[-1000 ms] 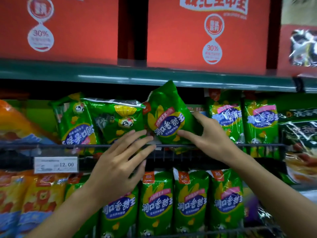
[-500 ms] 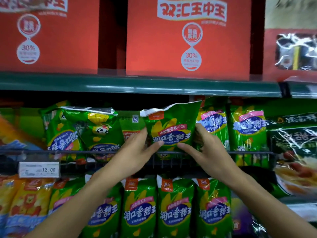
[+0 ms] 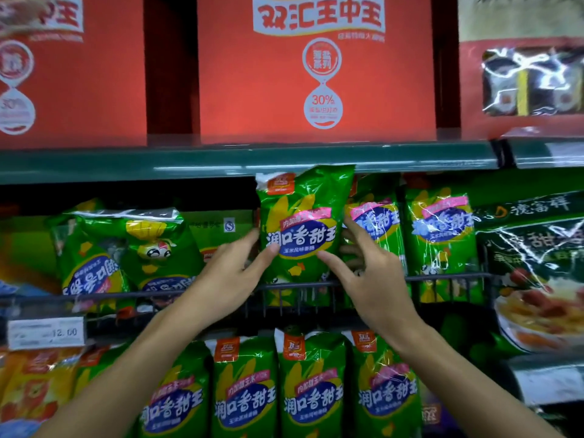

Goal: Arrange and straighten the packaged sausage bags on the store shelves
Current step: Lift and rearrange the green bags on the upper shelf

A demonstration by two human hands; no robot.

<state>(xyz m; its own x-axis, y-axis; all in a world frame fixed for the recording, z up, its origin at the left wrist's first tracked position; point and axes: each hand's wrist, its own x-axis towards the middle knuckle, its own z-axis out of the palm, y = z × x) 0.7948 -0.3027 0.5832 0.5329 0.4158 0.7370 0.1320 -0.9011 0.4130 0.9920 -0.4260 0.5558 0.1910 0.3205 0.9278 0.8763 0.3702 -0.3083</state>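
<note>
A green sausage bag [image 3: 300,222] with a blue oval label stands upright on the middle shelf, behind the wire rail [image 3: 442,278]. My left hand [image 3: 230,276] grips its left edge, thumb on the front. My right hand [image 3: 363,279] holds its right edge, thumb on the lower front and fingers behind. Two upright green bags [image 3: 439,235] stand to its right. At the left, two green bags [image 3: 94,267] lie upside down and tilted, one [image 3: 151,245] over the other.
Red cartons [image 3: 316,74] fill the top shelf above a green shelf edge [image 3: 221,162]. A row of upright green bags [image 3: 309,393] lines the lower shelf, orange bags [image 3: 28,396] to their left. A price tag [image 3: 47,332] reads 12.00. A dark green pack [image 3: 537,263] sits at right.
The held bag has been turned from tilted to upright and set against the bags on its right. My left hand came up from the rail and took its left edge.
</note>
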